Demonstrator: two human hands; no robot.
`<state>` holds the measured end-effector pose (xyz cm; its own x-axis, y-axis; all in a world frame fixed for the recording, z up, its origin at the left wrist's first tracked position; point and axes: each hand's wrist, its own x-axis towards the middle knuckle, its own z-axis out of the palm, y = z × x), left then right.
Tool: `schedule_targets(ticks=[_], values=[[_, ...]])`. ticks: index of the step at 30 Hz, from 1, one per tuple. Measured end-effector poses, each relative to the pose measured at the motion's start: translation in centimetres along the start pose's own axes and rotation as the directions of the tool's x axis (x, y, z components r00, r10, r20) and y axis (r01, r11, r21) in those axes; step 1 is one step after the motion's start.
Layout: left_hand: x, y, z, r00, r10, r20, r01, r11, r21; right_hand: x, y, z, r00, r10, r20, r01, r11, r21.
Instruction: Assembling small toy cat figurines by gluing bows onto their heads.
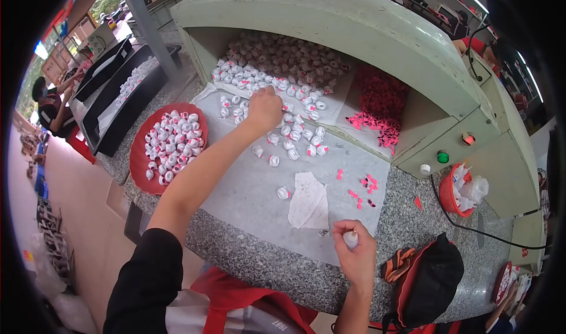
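Note:
My left hand (265, 109) reaches to the front of a pile of small white rounded pieces (244, 76) with pink marks. Its fingers are curled down among the pieces, and whatever they pinch is hidden. Near the front edge of the table, my right hand (359, 253) is closed around a small white bottle (351, 240) with a thin tip. Just beyond it lies a torn sheet of white paper (309, 198). One loose white piece (283, 192) sits left of the paper. Small pink bow-shaped pieces (368, 184) are scattered to its right.
A pale green hooded cabinet (330, 16) arches over the pile and a heap of pink pieces (383, 98). At left stands a red tray (139, 157) of white pieces. A red basket (450, 199), black cable (471, 231) and black bag (433, 281) occupy the right.

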<state>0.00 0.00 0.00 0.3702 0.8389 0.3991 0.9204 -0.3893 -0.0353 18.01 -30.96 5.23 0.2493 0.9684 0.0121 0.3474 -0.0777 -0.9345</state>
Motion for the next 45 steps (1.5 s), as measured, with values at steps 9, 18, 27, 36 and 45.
schedule_targets(ticks=[9, 18, 27, 36, 45], values=[[-1.1, -0.2, -3.1, 0.970, 0.197, 0.142, -0.172, 0.970, -0.170, 0.0, -0.2, -0.3, 0.999, -0.034, -0.012, 0.034, 0.999, -0.022], [-1.1, -0.8, -2.2, 0.967, 0.235, 0.103, -0.191, 0.927, -0.321, -0.1, -0.1, -0.1, 0.999, -0.043, -0.012, 0.043, 0.999, -0.022], [-0.7, -0.9, -3.5, 0.939, 0.314, 0.137, -0.284, 0.937, -0.204, -0.2, -0.5, -0.3, 0.998, -0.054, -0.033, 0.053, 0.998, -0.018], [-6.0, 6.7, -9.2, 0.642, 0.329, 0.692, 0.719, 0.053, -0.693, -0.5, -0.6, -1.3, 0.997, -0.036, -0.066, 0.035, 0.999, -0.019], [-9.9, 13.1, -8.0, 0.921, 0.389, -0.007, -0.335, 0.785, -0.521, 0.9, 1.6, -4.1, 0.936, 0.122, -0.330, -0.072, 0.984, 0.160]])
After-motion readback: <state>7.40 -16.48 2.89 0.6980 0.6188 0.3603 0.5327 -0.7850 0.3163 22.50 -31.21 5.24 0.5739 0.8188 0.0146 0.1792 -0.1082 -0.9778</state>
